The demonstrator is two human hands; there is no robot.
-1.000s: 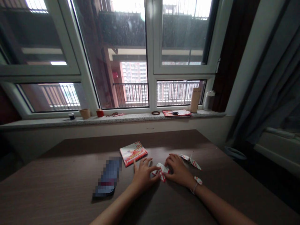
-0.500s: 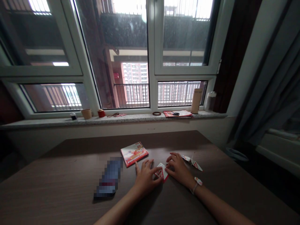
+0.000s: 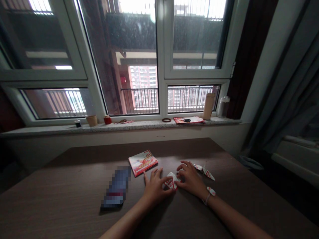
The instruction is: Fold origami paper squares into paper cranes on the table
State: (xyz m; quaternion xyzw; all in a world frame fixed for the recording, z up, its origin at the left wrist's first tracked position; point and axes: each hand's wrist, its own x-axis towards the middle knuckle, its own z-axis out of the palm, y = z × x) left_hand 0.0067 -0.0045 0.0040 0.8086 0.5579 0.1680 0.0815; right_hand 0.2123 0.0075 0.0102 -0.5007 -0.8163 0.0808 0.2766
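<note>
A small folded piece of red-and-white paper (image 3: 171, 182) lies on the dark wooden table (image 3: 74, 186) between both hands. My left hand (image 3: 154, 187) pinches its left side, thumb and fingertips on the paper. My right hand (image 3: 190, 179) presses its right edge with curled fingers. A finished paper crane (image 3: 204, 171) of the same printed paper sits just right of my right hand. A small paper piece (image 3: 210, 191) rests against my right wrist.
A stack of red printed sheets (image 3: 143, 162) lies behind my left hand. A blurred dark object (image 3: 116, 188) lies to the left. The window sill (image 3: 124, 126) holds cups, a tan flask (image 3: 208, 106), a jar, papers with scissors. Curtains hang at the right.
Both hands stayed on the folded paper, shifting their fingers slightly as the paper was turned and refolded. The view moved a little.
</note>
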